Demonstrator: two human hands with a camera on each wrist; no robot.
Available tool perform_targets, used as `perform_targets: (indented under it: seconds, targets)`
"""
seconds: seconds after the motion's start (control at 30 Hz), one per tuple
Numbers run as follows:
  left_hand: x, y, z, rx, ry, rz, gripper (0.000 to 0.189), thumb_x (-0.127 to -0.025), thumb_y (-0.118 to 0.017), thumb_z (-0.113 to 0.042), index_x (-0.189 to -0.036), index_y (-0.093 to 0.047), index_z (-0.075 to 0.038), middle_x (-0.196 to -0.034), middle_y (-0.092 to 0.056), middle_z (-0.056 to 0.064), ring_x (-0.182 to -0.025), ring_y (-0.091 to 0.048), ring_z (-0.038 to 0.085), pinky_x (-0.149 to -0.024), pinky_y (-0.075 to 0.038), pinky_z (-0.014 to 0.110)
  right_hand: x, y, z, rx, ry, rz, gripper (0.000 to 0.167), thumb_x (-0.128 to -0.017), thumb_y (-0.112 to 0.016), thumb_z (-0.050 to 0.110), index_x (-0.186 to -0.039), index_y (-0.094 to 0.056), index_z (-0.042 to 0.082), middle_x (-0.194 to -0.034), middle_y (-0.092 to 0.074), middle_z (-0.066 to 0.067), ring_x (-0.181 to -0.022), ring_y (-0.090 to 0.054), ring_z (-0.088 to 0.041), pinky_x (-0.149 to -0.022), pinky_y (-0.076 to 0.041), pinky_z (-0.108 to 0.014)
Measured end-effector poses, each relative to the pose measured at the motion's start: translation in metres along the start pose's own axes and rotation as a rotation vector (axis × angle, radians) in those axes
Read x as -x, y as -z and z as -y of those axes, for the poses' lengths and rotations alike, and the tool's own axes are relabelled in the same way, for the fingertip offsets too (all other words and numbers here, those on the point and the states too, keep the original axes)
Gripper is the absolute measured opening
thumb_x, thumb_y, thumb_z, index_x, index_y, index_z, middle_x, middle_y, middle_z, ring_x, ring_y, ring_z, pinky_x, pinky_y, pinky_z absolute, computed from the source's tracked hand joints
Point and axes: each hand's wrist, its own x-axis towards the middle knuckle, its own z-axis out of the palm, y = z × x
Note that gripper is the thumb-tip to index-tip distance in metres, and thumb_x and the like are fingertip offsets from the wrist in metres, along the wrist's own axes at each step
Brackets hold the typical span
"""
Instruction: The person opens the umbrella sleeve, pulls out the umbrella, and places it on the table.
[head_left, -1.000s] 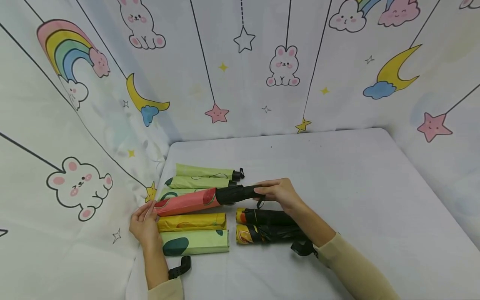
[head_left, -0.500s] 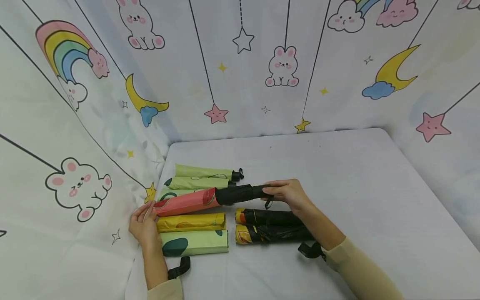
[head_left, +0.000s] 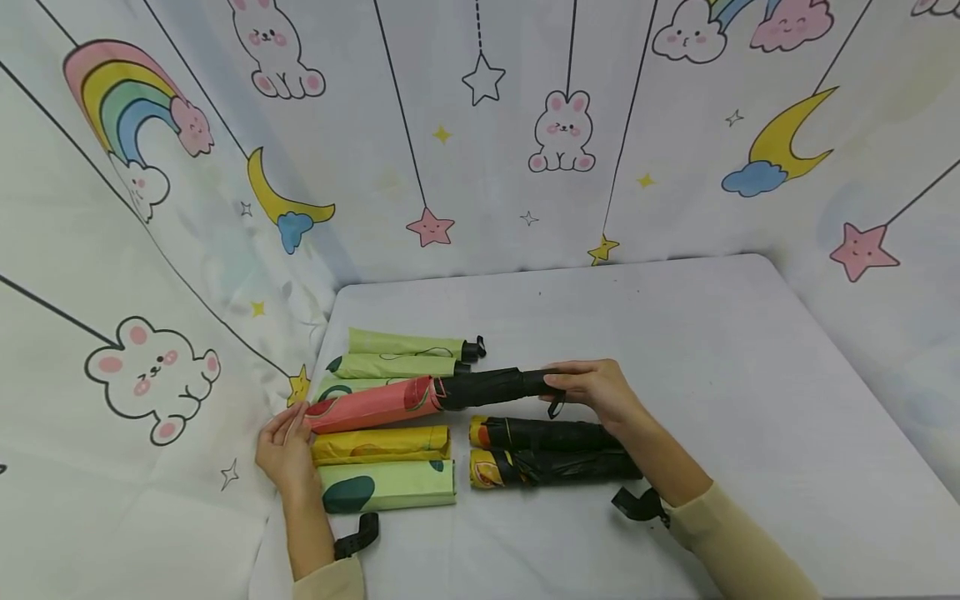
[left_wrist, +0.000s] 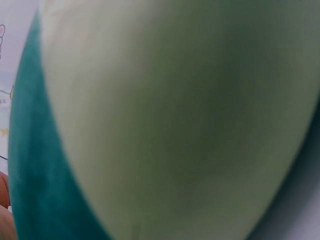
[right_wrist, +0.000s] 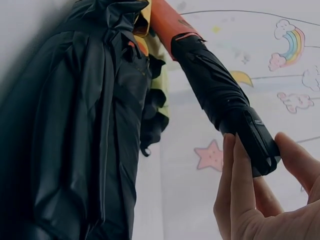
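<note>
A black folded umbrella [head_left: 483,388] sticks out of a red sleeve [head_left: 375,406], held slightly raised across the other items. My left hand [head_left: 288,450] pinches the sleeve's left end. My right hand [head_left: 600,392] holds the umbrella's handle end between thumb and fingers; the right wrist view shows its black handle [right_wrist: 255,142] with a strap loop. Below the red sleeve lie a yellow sleeve [head_left: 381,446] and a light green sleeve [head_left: 390,485]. The left wrist view is filled by blurred pale green fabric [left_wrist: 165,100] with a teal patch; the left hand's grip is hidden there.
Two black folded umbrellas [head_left: 551,434] with yellow ends lie right of the sleeves, under my right forearm. Several light green umbrellas [head_left: 405,343] in sleeves lie behind the red one, partly covered. The white table [head_left: 675,333] meets a patterned cloth [head_left: 450,167] at its back and left.
My right hand has moved to the right, drawing more of the black umbrella out of the red sleeve. My left hand keeps its hold on the sleeve's end and has barely moved.
</note>
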Motion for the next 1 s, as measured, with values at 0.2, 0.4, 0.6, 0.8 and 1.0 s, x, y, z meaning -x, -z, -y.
perform_targets:
  seconds: [0.2,0.4,0.6,0.8,1.0]
  targets:
    - [-0.002,0.001,-0.001,0.011,0.016,0.004,0.037,-0.099,-0.059,0.012,-0.135,-0.056,0.006,-0.144,-0.058,0.025,-0.129,-0.064,0.027,-0.086,-0.059,0.019,0.004,0.009,0.000,0.002,-0.004,-0.010,0.048,-0.094,-0.080,0.018,-0.131,-0.066,-0.010,-0.131,-0.067,-0.022,-0.096,-0.078,-0.032,-0.095,-0.060,-0.035]
    - [-0.004,0.003,0.000,0.006,0.012,0.005,0.038,-0.099,-0.060,0.013,-0.135,-0.056,0.006,-0.146,-0.057,0.026,-0.128,-0.065,0.025,-0.091,-0.058,0.022,0.009,0.016,0.000,-0.004,-0.014,-0.019,0.053,-0.094,-0.081,0.018,-0.134,-0.063,-0.012,-0.130,-0.068,-0.022,-0.096,-0.078,-0.031,-0.095,-0.060,-0.035]
    - [-0.004,0.003,0.000,-0.007,0.021,0.004,0.037,-0.099,-0.060,0.011,-0.135,-0.057,0.003,-0.146,-0.058,0.024,-0.130,-0.064,0.026,-0.096,-0.056,0.024,0.013,0.025,-0.002,-0.015,0.001,-0.026,0.052,-0.095,-0.079,0.016,-0.133,-0.062,-0.015,-0.125,-0.071,-0.018,-0.093,-0.078,-0.029,-0.095,-0.060,-0.035]
    - [-0.004,0.003,-0.001,-0.012,0.016,0.000,0.036,-0.099,-0.059,0.012,-0.135,-0.057,0.005,-0.144,-0.059,0.024,-0.130,-0.064,0.028,-0.096,-0.056,0.024,0.016,0.033,-0.004,-0.018,0.015,-0.025,0.049,-0.095,-0.078,0.015,-0.130,-0.064,-0.016,-0.121,-0.073,-0.013,-0.092,-0.079,-0.028,-0.094,-0.061,-0.035]
    - [-0.004,0.002,-0.002,-0.018,0.024,-0.006,0.036,-0.100,-0.057,0.014,-0.134,-0.057,0.004,-0.144,-0.059,0.024,-0.129,-0.065,0.027,-0.100,-0.054,0.026,0.022,0.045,-0.008,-0.024,0.015,-0.031,0.045,-0.095,-0.077,0.014,-0.129,-0.066,-0.014,-0.117,-0.075,-0.008,-0.090,-0.079,-0.027,-0.093,-0.061,-0.035]
